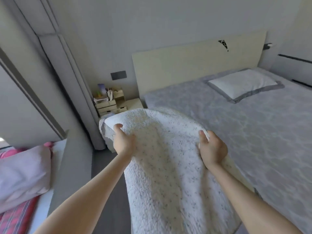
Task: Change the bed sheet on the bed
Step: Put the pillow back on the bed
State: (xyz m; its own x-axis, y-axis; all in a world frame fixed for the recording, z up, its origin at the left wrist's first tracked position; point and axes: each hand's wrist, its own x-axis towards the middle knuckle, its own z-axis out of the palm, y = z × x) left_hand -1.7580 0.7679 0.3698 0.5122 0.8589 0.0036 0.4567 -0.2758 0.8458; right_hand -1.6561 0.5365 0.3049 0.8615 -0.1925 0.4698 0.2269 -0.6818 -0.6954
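From where I stand by the near left corner of the bed (287,191), the person has both arms stretched out over its left edge, holding a white quilted sheet (160,174) flecked with small dark specks. The left hand (122,141) grips the cloth's far left fold, thumb on top and fingers tucked underneath. The right hand (211,149) is bunched tight round the opposite side of that fold. The hands are set well apart, I reckon so the cloth stays spread between them instead of collapsing into a heap; the rest of it hangs down towards the person and drapes over the bed's near left edge.

The mattress wears a pale grey sheet (236,125), lying flat. A white pillow (243,83) with a grey border sits at the far right corner, just below the headboard (194,65), well out of the way of the cloth. Whether the white sheet is going on or coming off, I cannot tell.

A small wooden organiser (109,102) stands beside the bed's far left corner. Off to the left, a pink pillow (22,171) rests on another surface
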